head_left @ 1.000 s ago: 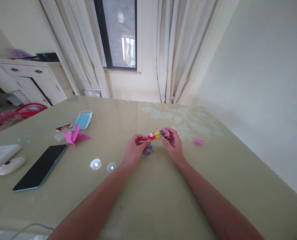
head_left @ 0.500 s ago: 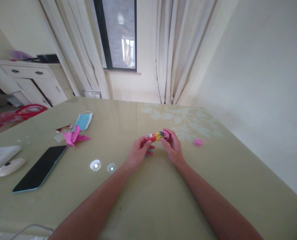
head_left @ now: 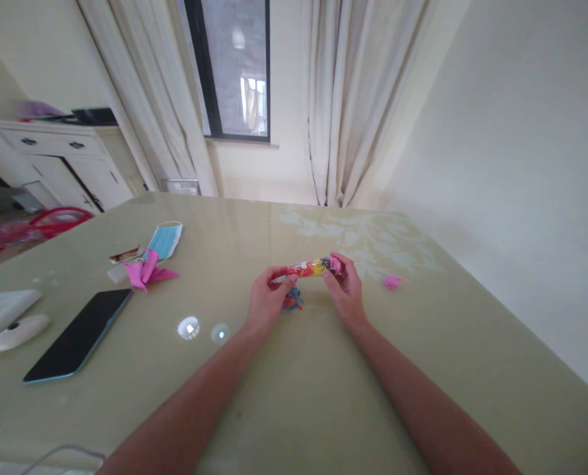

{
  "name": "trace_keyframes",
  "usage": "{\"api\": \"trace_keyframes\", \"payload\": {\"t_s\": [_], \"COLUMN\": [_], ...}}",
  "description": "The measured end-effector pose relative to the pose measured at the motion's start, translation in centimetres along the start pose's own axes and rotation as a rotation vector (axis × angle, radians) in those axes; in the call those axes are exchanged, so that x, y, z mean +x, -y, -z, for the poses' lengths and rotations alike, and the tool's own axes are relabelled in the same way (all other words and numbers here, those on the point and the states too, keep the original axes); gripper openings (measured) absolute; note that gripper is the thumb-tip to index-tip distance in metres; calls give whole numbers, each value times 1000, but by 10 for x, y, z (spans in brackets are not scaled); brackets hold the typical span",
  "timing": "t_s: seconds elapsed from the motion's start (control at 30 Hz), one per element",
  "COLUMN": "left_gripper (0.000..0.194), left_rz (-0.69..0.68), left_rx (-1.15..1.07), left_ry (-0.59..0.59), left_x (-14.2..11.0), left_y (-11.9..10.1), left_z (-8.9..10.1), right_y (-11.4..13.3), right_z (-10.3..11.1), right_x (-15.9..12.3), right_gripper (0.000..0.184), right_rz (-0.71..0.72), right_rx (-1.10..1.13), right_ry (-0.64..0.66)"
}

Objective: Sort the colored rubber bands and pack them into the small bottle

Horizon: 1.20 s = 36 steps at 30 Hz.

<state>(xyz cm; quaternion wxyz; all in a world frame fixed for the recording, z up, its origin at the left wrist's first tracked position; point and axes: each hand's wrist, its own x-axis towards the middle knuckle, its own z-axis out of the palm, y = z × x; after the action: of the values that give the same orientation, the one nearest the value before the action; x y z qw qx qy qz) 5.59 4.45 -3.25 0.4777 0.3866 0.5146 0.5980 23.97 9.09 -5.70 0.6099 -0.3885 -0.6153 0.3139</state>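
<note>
A small clear tube (head_left: 309, 268) filled with red, yellow and pink bits is held level just above the table. My left hand (head_left: 266, 299) pinches its left end and my right hand (head_left: 344, 290) grips its pink right end. Under the tube, on the table, lies a small tangle of blue and red bands (head_left: 292, 300), close to my left thumb. A small pink piece (head_left: 392, 282) lies on the table to the right of my right hand.
On the glossy green table (head_left: 294, 389) to the left lie a black phone (head_left: 78, 335), a pink folded paper shape (head_left: 148, 270), a blue face mask (head_left: 165, 239), a white mouse (head_left: 19, 330) and a white pad. A wall stands close on the right; curtains and a window behind.
Both hands have turned the tube a little and spread slightly apart. The blue and red bands under it show again after being covered by my left hand.
</note>
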Motion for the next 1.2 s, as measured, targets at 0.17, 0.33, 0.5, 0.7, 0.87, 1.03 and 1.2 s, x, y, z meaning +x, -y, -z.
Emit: {"api": "trace_keyframes", "payload": {"t_s": [0.17,0.33,0.5,0.7,0.87,1.03,1.2], "left_gripper": [62,70,68,65,59,48,46], "left_rz": [-15,-15,0,109,133,191,186], "left_rx": [-27,-53,-106,-212,-294,-393,-340], "left_ry": [-30,18,93,58,146,241,242], "left_x": [3,2,-1,-1,-5,-12,-11], "left_y": [5,4,1,3,1,2,3], "left_z": [0,-1,-3,-4,-5,-8,-8], "right_y": [2,3,5,5,8,10,10], "right_z": [0,0,-1,-1,-2,-2,-1], "right_x": [-1,-2,-2,-1,-3,-6,-6], "right_gripper": [45,46,45,47,53,55,55], "right_rz": [21,31,37,50,43,52,40], "right_rx": [35,61,90,97,77,59,44], "right_ry": [-8,-20,5,-2,42,96,116]}}
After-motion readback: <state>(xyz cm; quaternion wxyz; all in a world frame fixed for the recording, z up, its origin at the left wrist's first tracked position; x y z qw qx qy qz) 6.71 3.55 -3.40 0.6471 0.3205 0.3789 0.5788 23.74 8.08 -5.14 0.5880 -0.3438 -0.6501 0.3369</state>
